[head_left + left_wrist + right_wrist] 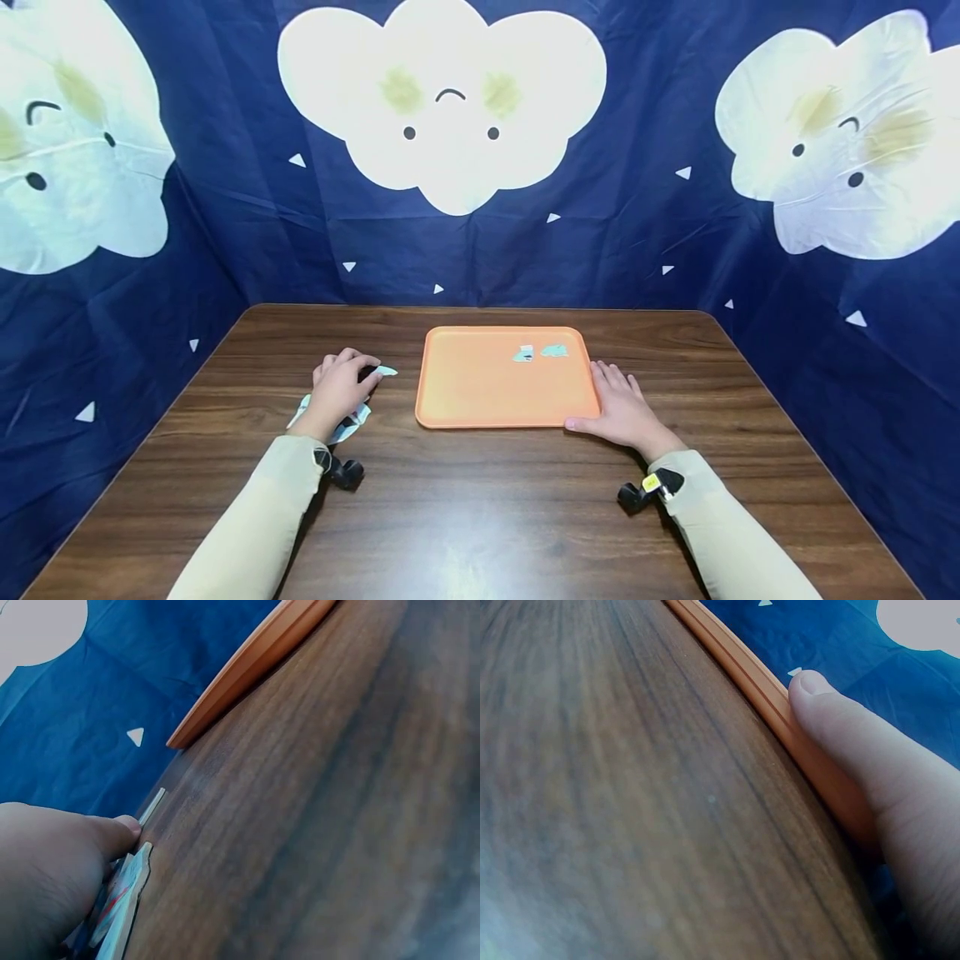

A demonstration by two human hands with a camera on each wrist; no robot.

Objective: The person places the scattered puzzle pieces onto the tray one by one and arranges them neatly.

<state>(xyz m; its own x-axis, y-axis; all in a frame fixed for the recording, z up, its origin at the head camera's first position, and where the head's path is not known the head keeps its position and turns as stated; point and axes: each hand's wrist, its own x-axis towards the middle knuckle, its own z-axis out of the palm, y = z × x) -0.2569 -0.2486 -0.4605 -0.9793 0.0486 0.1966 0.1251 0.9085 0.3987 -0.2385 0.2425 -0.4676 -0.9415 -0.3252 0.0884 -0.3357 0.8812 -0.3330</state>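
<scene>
A flat light-blue puzzle piece (387,370) sticks out between the thumb and fingertips of my left hand (341,390), which pinches it low over the table. Beneath that hand and wrist lie more printed puzzle pieces (351,423), partly hidden; the left wrist view shows their thick pale edges. My right hand (621,410) rests against the right side of an orange tray (480,392), its fingers extended and spread. Its thumb (832,712) lies straight along the tray's front rim. Two light-blue pieces, one with a white patch (524,354) and one plainer (555,351), lie in the tray's upper right.
The brown wooden table (465,500) stretches around the tray. Behind and beside it hangs a dark blue cloth (480,258) with white cloud faces and small triangles. Each sleeve cuff carries a small black wrist camera (347,474).
</scene>
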